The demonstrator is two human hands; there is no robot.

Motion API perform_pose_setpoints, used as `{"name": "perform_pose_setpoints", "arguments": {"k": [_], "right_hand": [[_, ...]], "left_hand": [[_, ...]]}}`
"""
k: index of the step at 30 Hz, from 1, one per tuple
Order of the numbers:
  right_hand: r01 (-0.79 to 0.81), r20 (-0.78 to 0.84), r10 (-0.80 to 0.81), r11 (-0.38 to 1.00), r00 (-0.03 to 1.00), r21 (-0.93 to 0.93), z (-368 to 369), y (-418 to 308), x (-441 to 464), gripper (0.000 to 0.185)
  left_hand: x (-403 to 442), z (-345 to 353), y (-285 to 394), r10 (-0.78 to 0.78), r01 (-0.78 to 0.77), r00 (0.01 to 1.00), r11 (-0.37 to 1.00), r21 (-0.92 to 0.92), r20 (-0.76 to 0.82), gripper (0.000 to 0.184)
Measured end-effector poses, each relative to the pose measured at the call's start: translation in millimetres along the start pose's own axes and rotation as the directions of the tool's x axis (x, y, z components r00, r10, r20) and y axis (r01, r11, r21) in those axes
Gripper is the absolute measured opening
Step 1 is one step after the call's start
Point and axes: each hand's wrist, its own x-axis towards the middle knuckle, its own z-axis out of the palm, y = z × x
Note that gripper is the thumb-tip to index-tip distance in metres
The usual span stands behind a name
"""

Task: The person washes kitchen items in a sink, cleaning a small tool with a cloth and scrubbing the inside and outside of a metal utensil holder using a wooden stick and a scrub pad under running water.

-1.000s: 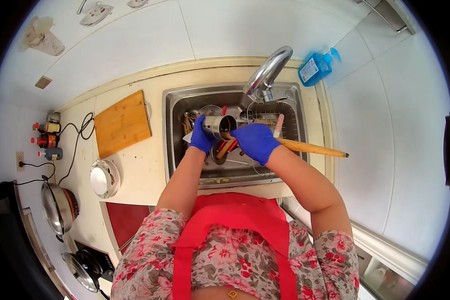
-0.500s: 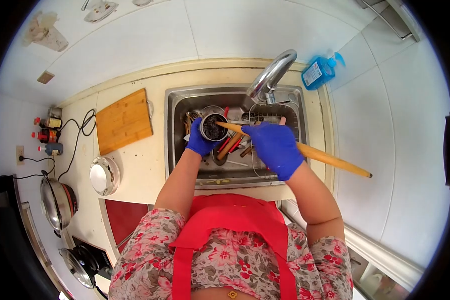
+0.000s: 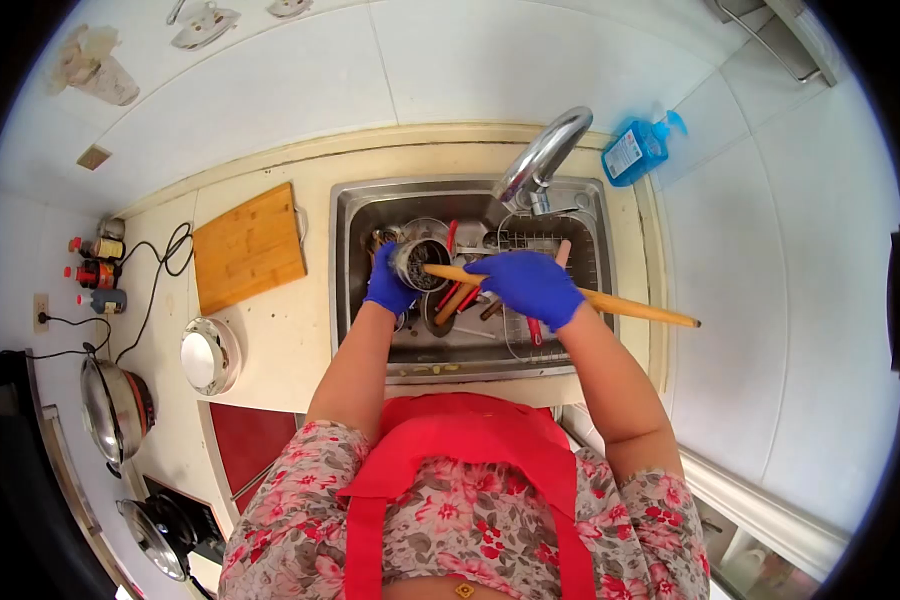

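Over the sink, my left hand (image 3: pixel 390 284) in a blue glove is wrapped round a metal cup (image 3: pixel 403 262). The cup tilts to the right, and dark matter lines its inside. My right hand (image 3: pixel 530 286), also gloved in blue, grips a long tapered wooden rolling pin (image 3: pixel 642 309). Its left tip is in the cup's mouth, while the other end reaches past the sink's right edge. Beneath my hands, several utensils with wooden and red handles lie in the sink (image 3: pixel 450 366), some hidden by the cup and gloves.
A wire rack (image 3: pixel 590 262) occupies the sink's right side, below a chrome faucet (image 3: pixel 545 155). Blue soap bottle (image 3: pixel 634 154) stands at the back right corner. Left on the counter are a cutting board (image 3: pixel 248 248), a white bowl (image 3: pixel 208 356) and a black cord (image 3: pixel 153 290).
The cup has tipped further to the right in my left hand. My right hand and the rolling pin have shifted left.
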Motion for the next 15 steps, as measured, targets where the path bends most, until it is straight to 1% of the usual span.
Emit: {"name": "perform_pose_setpoints", "arguments": {"k": [1, 2, 3, 4, 5, 6, 8, 9, 11, 12, 13, 14, 15], "right_hand": [[0.007, 0.005, -0.007, 1.000, 1.000, 0.000, -5, 8, -3, 0.028], [-0.054, 0.054, 0.053, 0.998, 0.997, 0.023, -7, 14, -6, 0.029], [-0.118, 0.103, 0.113, 0.992, 0.988, 0.044, -10, 20, -10, 0.031], [-0.113, 0.096, 0.100, 0.984, 0.990, 0.141, -13, 22, -13, 0.031], [-0.107, 0.090, 0.087, 0.966, 0.992, 0.236, -16, 24, -15, 0.031], [-0.162, 0.127, 0.130, 0.944, 0.983, 0.288, -23, 25, -23, 0.032], [-0.121, 0.122, 0.088, 0.946, 0.989, 0.302, -21, 35, -35, 0.034], [-0.101, 0.119, 0.067, 0.946, 0.991, 0.309, -20, 40, -40, 0.035], [-0.144, 0.120, 0.108, 0.926, 0.987, 0.349, -23, 36, -45, 0.038], [-0.158, 0.122, 0.122, 0.919, 0.985, 0.361, -26, 32, -48, 0.038], [-0.308, 0.170, 0.257, 0.808, 0.951, 0.503, -31, 26, -50, 0.039], [-0.437, 0.239, 0.374, 0.652, 0.896, 0.620, -33, 23, -52, 0.039], [-0.437, 0.243, 0.369, 0.653, 0.897, 0.619, -31, 25, -54, 0.039]], "left_hand": [[0, -2, 3, 0.153, -0.156, 0.988, 0.951, 0.268, 0.032, 0.050], [-2, 3, 17, -0.064, 0.040, 0.996, 0.949, -0.313, -0.069, 0.050], [-5, 7, 28, -0.294, 0.156, 0.955, 0.588, -0.794, -0.029, 0.049], [-4, 7, 25, -0.240, 0.119, 0.969, 0.633, -0.765, -0.048, 0.047], [-3, 5, 24, -0.238, 0.116, 0.970, 0.633, -0.765, -0.049, 0.047], [-3, 5, 21, -0.248, 0.140, 0.968, 0.609, -0.781, -0.020, 0.047], [-6, 10, 23, -0.305, 0.226, 0.951, 0.565, -0.793, 0.054, 0.045], [-6, 12, 23, -0.306, 0.228, 0.950, 0.563, -0.794, 0.055, 0.045], [-5, 14, 13, -0.127, 0.131, 0.991, 0.812, -0.569, 0.046, 0.043], [-2, 13, 9, -0.093, 0.101, 0.995, 0.916, -0.389, 0.041, 0.042], [0, 13, 8, -0.059, 0.064, 0.998, 0.979, -0.192, 0.035, 0.041], [0, 12, 7, 0.028, -0.029, 0.999, 0.999, 0.038, 0.031, 0.041], [-1, 11, 6, 0.070, -0.075, 0.997, 0.985, 0.153, 0.035, 0.041]]}}
